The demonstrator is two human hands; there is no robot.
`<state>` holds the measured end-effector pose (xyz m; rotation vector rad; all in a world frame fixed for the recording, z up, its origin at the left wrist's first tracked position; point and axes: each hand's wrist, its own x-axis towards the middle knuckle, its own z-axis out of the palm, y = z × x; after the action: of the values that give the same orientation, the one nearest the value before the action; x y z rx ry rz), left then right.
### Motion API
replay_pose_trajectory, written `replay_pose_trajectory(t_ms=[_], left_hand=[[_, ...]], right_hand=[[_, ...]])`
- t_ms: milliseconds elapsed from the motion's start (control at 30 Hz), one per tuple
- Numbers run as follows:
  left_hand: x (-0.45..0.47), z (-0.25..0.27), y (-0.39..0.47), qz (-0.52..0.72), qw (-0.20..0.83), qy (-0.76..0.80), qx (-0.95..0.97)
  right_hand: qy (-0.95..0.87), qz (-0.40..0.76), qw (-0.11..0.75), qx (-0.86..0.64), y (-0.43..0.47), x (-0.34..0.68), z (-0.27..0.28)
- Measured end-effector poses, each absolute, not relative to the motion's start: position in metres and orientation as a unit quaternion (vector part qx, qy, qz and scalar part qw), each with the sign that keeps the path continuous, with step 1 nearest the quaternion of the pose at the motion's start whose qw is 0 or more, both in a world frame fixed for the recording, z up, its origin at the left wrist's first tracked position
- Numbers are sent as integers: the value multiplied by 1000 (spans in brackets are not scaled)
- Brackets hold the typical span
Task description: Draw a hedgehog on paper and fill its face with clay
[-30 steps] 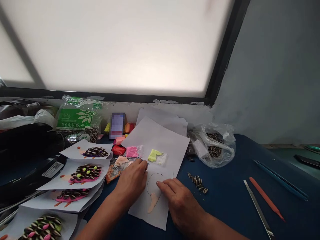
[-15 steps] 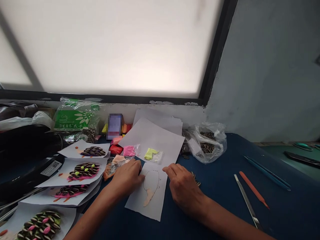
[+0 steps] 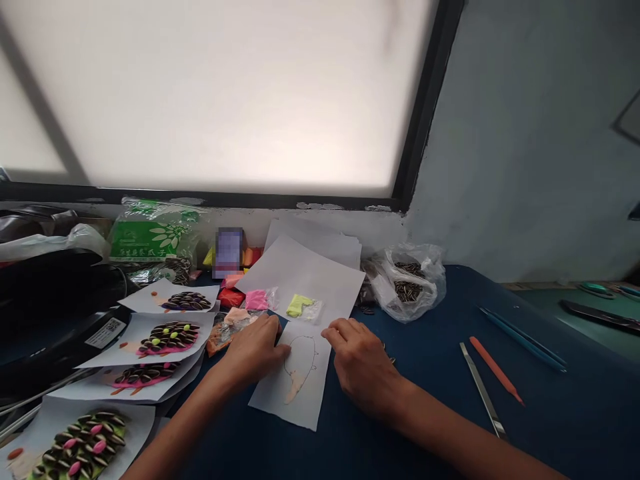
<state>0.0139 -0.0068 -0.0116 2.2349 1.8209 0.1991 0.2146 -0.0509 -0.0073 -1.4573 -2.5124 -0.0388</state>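
A small white sheet of paper (image 3: 273,399) lies before me, bearing a pencil-drawn rounded outline with a pointed end filled in peach clay (image 3: 296,385). My left hand (image 3: 257,350) rests at the sheet's left edge, fingers curled and thumb pressed on the paper. At the upper right edge, my right hand (image 3: 363,367) is closed, its thumb and fingertips pinched together; what they hold, if anything, is too small to make out. Yellow clay (image 3: 299,305) in a clear wrapper sits just beyond the sheet. Behind my right hand, a few sunflower seeds (image 3: 391,361) partly show.
Finished seed-and-clay hedgehog pictures (image 3: 170,339) are stacked left. Pink clay (image 3: 257,300) and larger white paper (image 3: 310,267) lie behind. A plastic bag of seeds (image 3: 410,287) stands back right. Blue tweezers (image 3: 523,339), an orange tool (image 3: 495,370) and a metal blade tool (image 3: 483,390) lie right.
The view has turned slightly to the right, so the things on the table appear a little further left. Both hands keep nearly the same place and pose by the sheet.
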Motion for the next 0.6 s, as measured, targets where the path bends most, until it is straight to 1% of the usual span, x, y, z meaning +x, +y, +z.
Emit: replay_pose_trajectory(t_ms=[133, 267, 467, 600], left_hand=[[13, -16, -6, 75, 140, 612, 775], [11, -12, -7, 81, 181, 588, 784], [10, -8, -7, 78, 189, 575, 792], [9, -11, -3, 81, 250, 567, 780]], right_hand=[[-851, 6, 89, -517, -50, 214, -7], [-860, 16, 79, -503, -54, 210, -7], [-876, 24, 89, -473, -64, 206, -3], [-889, 22, 107, -444, -70, 204, -7]])
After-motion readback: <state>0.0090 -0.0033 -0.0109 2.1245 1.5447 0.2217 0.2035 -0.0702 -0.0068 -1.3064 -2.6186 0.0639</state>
